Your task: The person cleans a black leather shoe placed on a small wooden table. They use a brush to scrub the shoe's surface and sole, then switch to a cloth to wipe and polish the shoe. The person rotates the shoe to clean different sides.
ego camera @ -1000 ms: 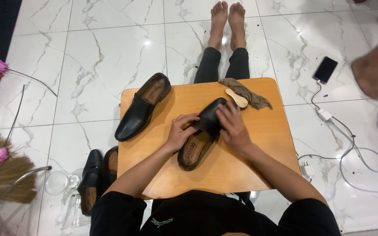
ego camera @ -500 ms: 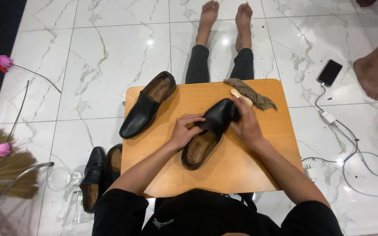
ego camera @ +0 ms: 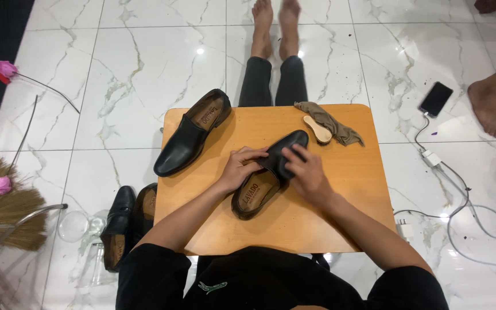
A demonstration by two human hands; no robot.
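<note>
A black leather loafer (ego camera: 258, 194) with a tan insole lies on the low wooden table (ego camera: 345, 189), its toe pointing away to the right. My left hand (ego camera: 239, 168) grips its left side near the opening. My right hand (ego camera: 306, 173) lies over the upper, fingers curled on the vamp. A matching black loafer (ego camera: 190, 135) rests at the table's far left corner, apart from both hands. A brown cloth (ego camera: 334, 123) and a small wooden brush (ego camera: 318, 130) lie at the far right of the table.
My legs (ego camera: 274, 80) stretch out past the table on a white marble floor. Two more dark shoes (ego camera: 124, 224) and glassware (ego camera: 76, 227) sit at the left. A broom (ego camera: 1, 201), pink flowers (ego camera: 6, 69), a phone (ego camera: 436, 99) with cable (ego camera: 460, 201) and another person's foot (ego camera: 489, 106) surround the table.
My right hand has slid a little back along the loafer's upper toward me. The left hand keeps its hold, and the shoe has barely shifted.
</note>
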